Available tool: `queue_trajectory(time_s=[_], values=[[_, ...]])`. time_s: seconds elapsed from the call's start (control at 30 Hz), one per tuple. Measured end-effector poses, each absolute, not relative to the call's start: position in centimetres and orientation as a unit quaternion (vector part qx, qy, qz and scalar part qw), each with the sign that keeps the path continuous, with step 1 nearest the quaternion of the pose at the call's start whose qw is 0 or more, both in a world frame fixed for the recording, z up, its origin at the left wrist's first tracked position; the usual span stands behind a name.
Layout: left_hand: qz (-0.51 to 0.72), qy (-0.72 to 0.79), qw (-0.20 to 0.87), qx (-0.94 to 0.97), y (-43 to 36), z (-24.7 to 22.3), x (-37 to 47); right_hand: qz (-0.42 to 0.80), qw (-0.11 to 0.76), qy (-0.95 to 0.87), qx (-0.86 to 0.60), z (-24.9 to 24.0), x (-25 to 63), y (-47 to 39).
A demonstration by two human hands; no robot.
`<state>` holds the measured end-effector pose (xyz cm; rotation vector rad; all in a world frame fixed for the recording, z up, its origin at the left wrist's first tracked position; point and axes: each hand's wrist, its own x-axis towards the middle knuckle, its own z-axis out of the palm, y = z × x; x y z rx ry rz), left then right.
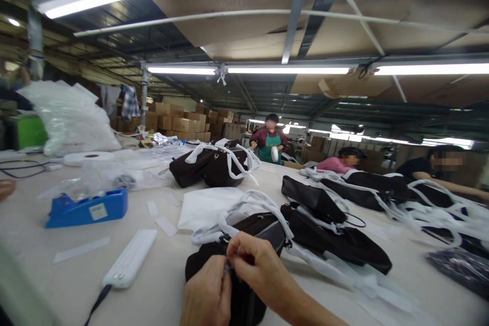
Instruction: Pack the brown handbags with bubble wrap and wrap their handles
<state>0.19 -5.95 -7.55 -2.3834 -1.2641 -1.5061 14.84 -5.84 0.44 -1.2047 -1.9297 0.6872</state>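
Note:
A black bag (250, 298) lies on the table right in front of me, its handles wrapped in white covering (260, 196). My left hand (208, 290) rests against the bag's near side, thumb and fingers pinched together. From the right, my right hand (257, 262) reaches over the bag, its fingertips closed beside those of the left. Both meet at one small spot on the bag; the tiny piece between the fingertips is hidden. Just behind the bag lies a white sheet (206, 206).
A blue tape dispenser (87, 209) and a white power strip (132, 260) are on the left. Black bags lie farther back (210, 165) and to the right (336, 237). Across the table stands a person in a green apron (269, 147); two more people are at the right.

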Motion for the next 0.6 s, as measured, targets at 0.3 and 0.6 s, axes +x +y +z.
queue_trajectory(time_s=[0.3, 0.6], values=[[-0.473, -0.460, 0.147, -0.736, -6.3, -7.6, 0.2, 0.299, 0.268, -0.791, -0.462, 2.2, 14.9, -4.8], [-0.470, -0.535, -0.057, -0.700, -6.7, -6.3, -0.3, 0.299, 0.230, -0.804, -0.460, 2.8, 14.9, -4.8]])
